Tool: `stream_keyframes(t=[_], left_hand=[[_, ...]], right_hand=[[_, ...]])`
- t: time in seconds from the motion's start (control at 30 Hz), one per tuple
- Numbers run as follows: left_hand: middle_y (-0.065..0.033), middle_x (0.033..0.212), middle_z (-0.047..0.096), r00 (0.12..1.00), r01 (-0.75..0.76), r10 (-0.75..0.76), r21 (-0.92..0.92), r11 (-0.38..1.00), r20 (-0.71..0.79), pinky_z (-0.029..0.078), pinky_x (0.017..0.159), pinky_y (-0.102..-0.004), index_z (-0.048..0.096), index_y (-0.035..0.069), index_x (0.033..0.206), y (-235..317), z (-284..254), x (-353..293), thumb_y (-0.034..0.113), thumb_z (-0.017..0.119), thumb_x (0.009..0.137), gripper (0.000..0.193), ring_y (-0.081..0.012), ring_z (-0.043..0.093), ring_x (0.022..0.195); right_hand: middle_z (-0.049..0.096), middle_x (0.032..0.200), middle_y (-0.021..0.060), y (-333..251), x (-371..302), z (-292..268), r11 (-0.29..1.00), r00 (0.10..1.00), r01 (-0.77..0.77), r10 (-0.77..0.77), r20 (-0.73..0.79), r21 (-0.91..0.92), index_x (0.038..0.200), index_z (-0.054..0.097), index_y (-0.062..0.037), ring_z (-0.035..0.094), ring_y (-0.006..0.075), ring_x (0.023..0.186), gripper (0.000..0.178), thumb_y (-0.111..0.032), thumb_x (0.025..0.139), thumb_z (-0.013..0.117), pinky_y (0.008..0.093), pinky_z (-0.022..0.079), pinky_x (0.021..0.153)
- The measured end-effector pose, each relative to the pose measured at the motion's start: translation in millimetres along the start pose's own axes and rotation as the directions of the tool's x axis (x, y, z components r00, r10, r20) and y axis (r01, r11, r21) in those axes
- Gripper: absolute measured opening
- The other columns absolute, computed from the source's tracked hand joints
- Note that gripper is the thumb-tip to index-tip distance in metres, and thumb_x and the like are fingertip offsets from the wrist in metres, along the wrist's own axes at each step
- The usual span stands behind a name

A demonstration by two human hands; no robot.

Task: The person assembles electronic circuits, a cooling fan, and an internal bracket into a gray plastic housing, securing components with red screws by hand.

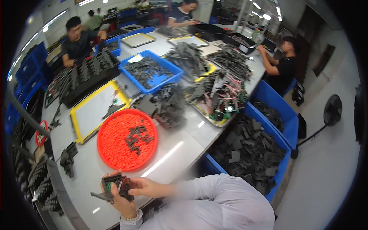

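Close to the table's near edge, my left hand is closed round a dark grey plastic housing with angular arms and a round green piece inside. My right hand comes in from the right, its fingers closed against the right side of the same housing. Whether a small piece sits between those fingertips, I cannot tell. Just beyond my hands stands a round red tray full of small orange-red pieces, with several dark parts lying on top of them.
Grey plastic parts are heaped beyond the tray, beside a yellow-rimmed panel. A blue bin holds small dark parts. Wired assemblies lie to the right. Deep blue crates of grey parts stand by the table's right edge. Co-workers sit around.
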State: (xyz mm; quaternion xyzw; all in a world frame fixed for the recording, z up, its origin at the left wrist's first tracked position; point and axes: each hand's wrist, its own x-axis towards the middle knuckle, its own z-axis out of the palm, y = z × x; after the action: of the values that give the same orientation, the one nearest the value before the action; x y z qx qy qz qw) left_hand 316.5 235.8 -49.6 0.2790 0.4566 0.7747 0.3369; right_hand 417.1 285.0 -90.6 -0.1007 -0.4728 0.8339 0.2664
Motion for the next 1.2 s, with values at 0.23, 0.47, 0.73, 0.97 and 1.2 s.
stream_keyframes(t=[0.23,0.47,0.73,0.97,1.2], left_hand=[[-0.0198,0.110,0.054,0.997,0.077,-0.076,-0.033,0.996,0.031,0.048,0.082,-0.0345,0.037,-0.001,0.122,-1.7,-4.2,-4.7,0.020,0.044,0.089,0.039,-0.0269,0.056,0.099],[-0.0185,0.111,0.056,0.995,0.090,-0.088,-0.049,0.995,0.037,0.047,0.087,-0.0371,0.038,0.000,0.126,-4.2,-10.5,-9.4,0.023,0.046,0.090,0.043,-0.0277,0.057,0.103],[-0.0205,0.111,0.056,0.968,0.249,-0.244,-0.222,0.943,0.052,0.052,0.078,-0.0414,0.041,0.001,0.120,-1.5,-3.6,12.7,0.019,0.047,0.090,0.036,-0.0314,0.058,0.102],[-0.0146,0.105,0.059,0.988,0.152,-0.138,-0.258,0.954,0.072,0.051,0.082,-0.0353,0.046,-0.002,0.113,-1.4,-9.7,10.5,0.011,0.048,0.091,0.026,-0.0218,0.059,0.096],[-0.0213,0.113,0.055,0.989,0.115,-0.102,-0.124,0.986,0.104,0.051,0.083,-0.0387,0.038,-0.002,0.119,-3.9,-12.7,5.9,0.016,0.046,0.089,0.036,-0.0268,0.059,0.097]], right_hand=[[0.057,0.101,0.0026,-14.6,-4.8,-7.2,0.992,0.999,-0.044,0.042,-0.024,-0.122,0.113,0.053,0.0009,0.051,0.0107,0.095,0.035,-0.021,0.086,0.061,0.0275,0.043,0.085],[0.057,0.098,0.0019,-3.8,-6.1,-1.4,0.991,0.996,-0.012,0.001,-0.088,-0.130,0.112,0.054,0.0016,0.052,0.0089,0.090,0.031,-0.017,0.088,0.059,0.0263,0.045,0.079],[0.048,0.117,0.0173,-53.3,-15.9,-18.7,0.363,0.888,0.146,-0.457,-0.039,-0.920,0.124,0.049,-0.0031,0.049,0.0308,0.105,0.061,-0.011,0.068,0.073,0.0378,0.040,0.089],[0.043,0.126,0.0167,-57.1,-5.4,0.9,0.060,0.892,0.310,-0.364,0.268,-0.949,0.117,0.058,-0.0103,0.043,0.0339,0.112,0.057,-0.018,0.062,0.074,0.0453,0.036,0.092],[0.043,0.125,0.0178,-58.6,3.5,10.2,-0.002,0.912,0.261,-0.326,0.248,-0.965,0.106,0.060,-0.0081,0.043,0.0346,0.113,0.044,-0.015,0.064,0.068,0.0458,0.035,0.091]])
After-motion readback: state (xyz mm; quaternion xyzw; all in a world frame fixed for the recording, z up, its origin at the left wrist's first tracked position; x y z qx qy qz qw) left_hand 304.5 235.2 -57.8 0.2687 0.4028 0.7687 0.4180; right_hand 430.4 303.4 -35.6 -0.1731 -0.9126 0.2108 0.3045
